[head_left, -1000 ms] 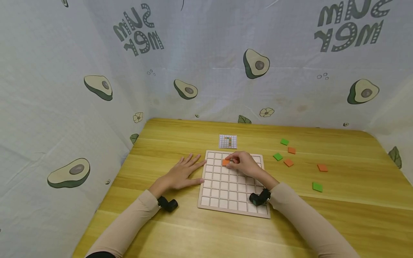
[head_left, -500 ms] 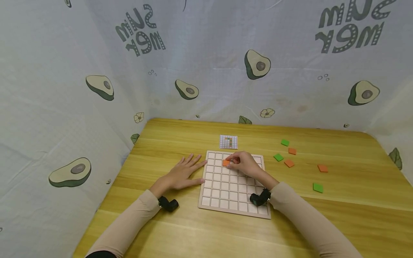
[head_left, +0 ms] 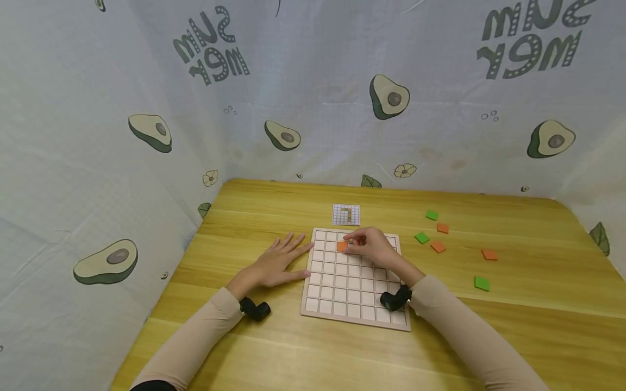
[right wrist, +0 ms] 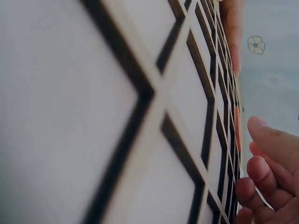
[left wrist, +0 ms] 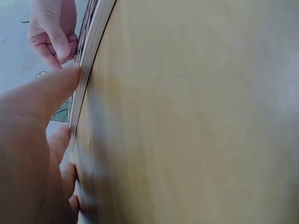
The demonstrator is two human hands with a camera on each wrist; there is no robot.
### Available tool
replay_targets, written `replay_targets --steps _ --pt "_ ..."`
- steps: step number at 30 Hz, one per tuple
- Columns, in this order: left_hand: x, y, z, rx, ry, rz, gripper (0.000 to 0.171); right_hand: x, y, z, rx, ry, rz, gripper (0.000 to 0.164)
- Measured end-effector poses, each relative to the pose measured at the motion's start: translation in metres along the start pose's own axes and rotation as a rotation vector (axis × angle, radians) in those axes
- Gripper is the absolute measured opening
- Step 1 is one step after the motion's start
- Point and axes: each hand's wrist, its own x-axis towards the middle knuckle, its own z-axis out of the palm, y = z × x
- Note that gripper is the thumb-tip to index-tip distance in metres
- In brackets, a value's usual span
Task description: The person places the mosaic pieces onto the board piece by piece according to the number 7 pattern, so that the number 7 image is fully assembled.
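Observation:
A wooden grid board (head_left: 327, 293) with pale square cells lies on the table. In one of its upper cells, left of centre, sits an orange square tile (head_left: 342, 246); in the right wrist view the orange tile (right wrist: 237, 128) appears as a thin strip on the board. My right hand (head_left: 374, 247) hovers just right of the tile, fingers loosely bent; the right wrist view shows its thumb and fingertips off the tile. Spread flat on the table, my left hand (head_left: 277, 264) touches the board's left edge with its thumb and index fingertips.
Behind the board lies a small printed grid card (head_left: 346, 215) with a coloured pattern. Loose tiles are scattered on the right, among them a green tile (head_left: 481, 283) and an orange tile (head_left: 489, 254). A printed white cloth (head_left: 313, 108) hangs behind the table (head_left: 254, 353).
My right fingers have let go of the orange tile and shifted slightly right, so more of it shows. The tile stays in its cell. My left hand stays put.

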Motion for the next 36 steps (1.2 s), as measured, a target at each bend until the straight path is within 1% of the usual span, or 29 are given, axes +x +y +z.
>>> replay_targets --steps 3,11,19,23,30,33,36 --pt "0.000 0.000 0.000 0.003 0.002 0.002 0.076 -0.001 0.001 -0.005 0.027 0.007 -0.004 0.028" --pt "-0.001 -0.001 0.000 0.006 -0.006 -0.005 0.078 -0.002 0.009 -0.022 0.030 0.079 0.008 0.030" --pt "0.000 -0.002 0.001 0.014 0.001 -0.004 0.077 -0.010 0.014 -0.045 0.054 0.116 0.051 0.036" --pt "0.000 -0.002 0.001 0.014 -0.002 -0.003 0.077 -0.016 0.018 -0.057 0.041 0.132 0.068 0.040" --pt "0.001 -0.002 0.001 0.017 -0.013 -0.004 0.077 -0.027 0.026 -0.075 -0.022 0.198 0.115 0.042" --pt "0.002 -0.002 0.001 0.014 -0.011 0.000 0.077 -0.032 0.029 -0.082 -0.023 0.213 0.130 0.045" --pt "0.002 -0.002 0.001 0.017 -0.017 -0.004 0.078 -0.037 0.034 -0.088 -0.016 0.228 0.127 0.046"
